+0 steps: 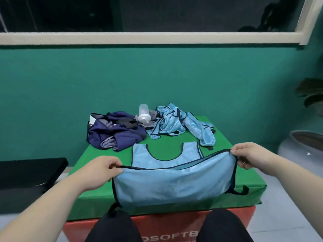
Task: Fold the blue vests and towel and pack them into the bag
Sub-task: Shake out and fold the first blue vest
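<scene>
Left hand (103, 169) and right hand (248, 155) each pinch a hem corner of the light-blue vest (167, 179), lifted over the green desk (227, 145); crumpled vests (176, 125) and navy bag (113, 131) beyond.

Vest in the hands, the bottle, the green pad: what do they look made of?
Vest: thin synthetic fabric, probably polyester; slight sheen, limp drape, dark binding at edges.
Bottle: translucent whitish plastic, matte; cloudy, half see-through walls.
Green pad: likely foam under a smooth vinyl-like cover; soft rounded corners, faint gloss.
</scene>
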The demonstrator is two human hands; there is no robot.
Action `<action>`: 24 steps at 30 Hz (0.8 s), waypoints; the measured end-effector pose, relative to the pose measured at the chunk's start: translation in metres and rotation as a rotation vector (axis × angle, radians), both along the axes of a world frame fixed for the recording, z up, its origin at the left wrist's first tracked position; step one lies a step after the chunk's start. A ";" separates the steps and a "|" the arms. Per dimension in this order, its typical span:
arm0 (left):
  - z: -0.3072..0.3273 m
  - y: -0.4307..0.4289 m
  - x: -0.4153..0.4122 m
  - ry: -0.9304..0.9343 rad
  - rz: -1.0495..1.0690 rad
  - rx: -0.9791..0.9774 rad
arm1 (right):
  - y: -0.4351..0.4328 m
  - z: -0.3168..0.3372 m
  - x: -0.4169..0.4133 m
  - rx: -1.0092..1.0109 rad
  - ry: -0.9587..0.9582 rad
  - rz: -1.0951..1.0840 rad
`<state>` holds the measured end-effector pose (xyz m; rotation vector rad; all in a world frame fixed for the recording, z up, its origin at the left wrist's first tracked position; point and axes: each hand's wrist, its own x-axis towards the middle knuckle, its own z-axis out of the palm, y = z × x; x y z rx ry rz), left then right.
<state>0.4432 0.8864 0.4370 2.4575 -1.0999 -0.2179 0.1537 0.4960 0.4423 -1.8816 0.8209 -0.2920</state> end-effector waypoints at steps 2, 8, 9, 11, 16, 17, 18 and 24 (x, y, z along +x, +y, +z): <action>-0.004 -0.006 0.006 -0.024 0.008 0.021 | -0.002 -0.005 0.009 -0.021 -0.003 -0.025; -0.027 -0.046 0.049 -0.033 0.093 -0.062 | -0.028 -0.030 0.058 -0.109 0.013 -0.150; -0.032 -0.055 0.060 -0.031 0.108 -0.083 | -0.034 -0.034 0.069 -0.117 0.014 -0.173; -0.040 -0.075 0.081 -0.036 0.136 -0.105 | -0.048 -0.042 0.092 -0.132 0.013 -0.217; -0.057 -0.124 0.133 -0.067 0.201 -0.128 | -0.082 -0.059 0.149 -0.185 0.013 -0.281; -0.063 -0.135 0.146 -0.075 0.214 -0.129 | -0.091 -0.065 0.162 -0.201 0.019 -0.291; -0.068 -0.146 0.158 -0.084 0.224 -0.131 | -0.100 -0.071 0.175 -0.207 0.025 -0.301; -0.111 -0.198 0.217 -0.079 0.256 -0.099 | -0.144 -0.115 0.235 -0.317 0.160 -0.296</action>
